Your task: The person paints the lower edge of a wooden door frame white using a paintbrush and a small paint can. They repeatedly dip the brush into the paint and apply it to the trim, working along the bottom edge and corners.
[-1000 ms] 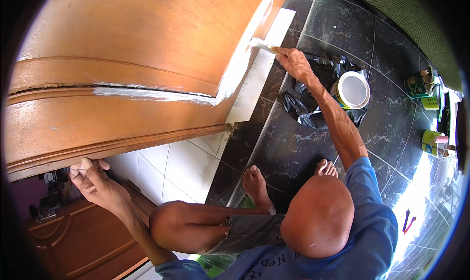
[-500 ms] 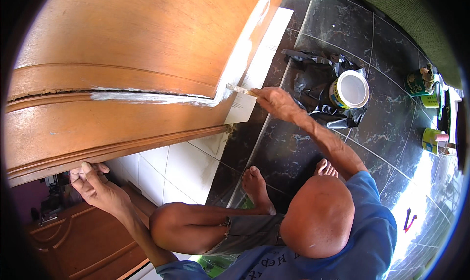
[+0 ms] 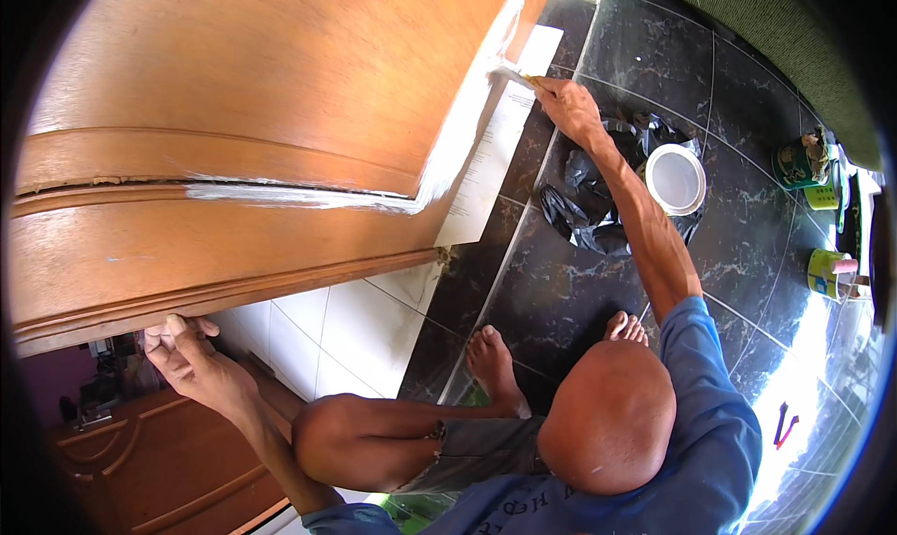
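A brown wooden door (image 3: 252,96) fills the upper left, with a wet band of white paint (image 3: 453,142) along its panel groove and up the side nearest my right hand. My right hand (image 3: 568,110) grips a paintbrush (image 3: 516,73), its bristles touching the upper part of that white band. At the door's lower edge, my left hand (image 3: 196,362) curls its fingers around the wood. A white printed sheet (image 3: 495,166) lies under the door's painted side. Right of my right forearm, an open paint tin (image 3: 675,178) with pale contents stands on black plastic (image 3: 581,219).
Dark marbled tiles (image 3: 747,236) cover the floor, with white tiles (image 3: 332,334) below the door. At the far right stand a dark green can (image 3: 799,164) and a yellow-green container (image 3: 824,271). A red-and-black hand tool (image 3: 785,428) lies in the sunlit patch. Another brown panelled piece (image 3: 177,460) is lower left.
My right hand has moved the paintbrush up and to the right along the white band, from the panel's corner. My left hand stays at the door's edge.
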### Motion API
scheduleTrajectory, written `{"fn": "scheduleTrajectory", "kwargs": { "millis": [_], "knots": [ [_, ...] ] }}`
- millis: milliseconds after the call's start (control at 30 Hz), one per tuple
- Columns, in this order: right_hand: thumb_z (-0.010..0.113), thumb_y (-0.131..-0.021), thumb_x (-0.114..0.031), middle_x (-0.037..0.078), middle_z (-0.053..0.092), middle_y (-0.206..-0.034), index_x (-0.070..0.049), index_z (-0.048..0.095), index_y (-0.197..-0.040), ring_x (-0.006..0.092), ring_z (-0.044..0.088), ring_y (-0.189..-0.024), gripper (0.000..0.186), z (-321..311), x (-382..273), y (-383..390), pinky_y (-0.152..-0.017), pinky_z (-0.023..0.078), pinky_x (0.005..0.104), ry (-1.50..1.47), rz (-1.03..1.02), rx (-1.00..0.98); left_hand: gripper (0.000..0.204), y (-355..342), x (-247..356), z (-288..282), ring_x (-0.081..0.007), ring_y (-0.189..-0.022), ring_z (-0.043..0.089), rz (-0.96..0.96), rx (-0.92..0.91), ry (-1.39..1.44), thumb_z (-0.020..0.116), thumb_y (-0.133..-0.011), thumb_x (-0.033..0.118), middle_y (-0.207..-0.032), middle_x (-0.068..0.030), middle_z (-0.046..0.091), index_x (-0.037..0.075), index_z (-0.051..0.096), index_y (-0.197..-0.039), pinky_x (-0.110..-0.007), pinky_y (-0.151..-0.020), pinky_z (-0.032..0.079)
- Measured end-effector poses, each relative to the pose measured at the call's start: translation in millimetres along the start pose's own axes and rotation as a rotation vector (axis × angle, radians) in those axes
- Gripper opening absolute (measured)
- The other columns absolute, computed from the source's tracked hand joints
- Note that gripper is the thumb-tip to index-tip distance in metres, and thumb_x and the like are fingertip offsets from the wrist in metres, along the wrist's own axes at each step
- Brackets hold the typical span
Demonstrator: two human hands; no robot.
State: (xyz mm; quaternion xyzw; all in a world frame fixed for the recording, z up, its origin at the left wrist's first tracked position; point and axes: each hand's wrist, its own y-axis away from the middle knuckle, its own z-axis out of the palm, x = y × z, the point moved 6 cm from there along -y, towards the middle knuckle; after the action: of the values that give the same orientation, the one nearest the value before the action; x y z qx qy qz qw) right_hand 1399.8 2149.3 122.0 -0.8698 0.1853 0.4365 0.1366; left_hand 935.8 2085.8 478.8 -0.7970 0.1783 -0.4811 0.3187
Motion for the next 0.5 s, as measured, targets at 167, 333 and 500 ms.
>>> {"fn": "scheduleTrajectory", "kwargs": {
  "millis": [167,333,500],
  "knots": [
    [0.060,-0.097,-0.016,0.024,0.071,-0.089,-0.006,0.066,-0.126,0.0334,0.072,-0.078,0.031,39,5,23,-0.071,0.058,0.0418,-0.074,-0.173,0.069,0.017,0,-3,1,-0.0106,-0.073,0.048,-0.030,0.017,0.017,0.061,-0.104,0.016,-0.080,-0.0040,0.056,0.004,0.052,-0.110,-0.025,-0.074,0.042],
    [0.059,-0.095,-0.011,0.024,0.071,-0.093,-0.008,0.065,-0.128,0.0374,0.071,-0.078,0.034,72,-25,81,-0.068,0.059,0.0437,-0.135,-0.355,-0.008,0.015,1,2,4,-0.0105,-0.072,0.047,-0.017,0.012,-0.014,0.059,-0.104,0.015,-0.079,-0.0037,0.056,0.003,0.051,-0.110,-0.025,-0.073,0.041],
    [0.058,-0.096,-0.011,0.025,0.070,-0.095,-0.005,0.066,-0.128,0.0306,0.072,-0.081,0.033,30,-32,81,-0.074,0.056,0.0403,-0.254,-0.123,-0.158,0.017,0,2,4,-0.0102,-0.073,0.047,-0.006,0.011,-0.025,0.059,-0.104,0.017,-0.078,-0.0033,0.054,0.003,0.051,-0.111,-0.025,-0.072,0.040]
  ]
}}
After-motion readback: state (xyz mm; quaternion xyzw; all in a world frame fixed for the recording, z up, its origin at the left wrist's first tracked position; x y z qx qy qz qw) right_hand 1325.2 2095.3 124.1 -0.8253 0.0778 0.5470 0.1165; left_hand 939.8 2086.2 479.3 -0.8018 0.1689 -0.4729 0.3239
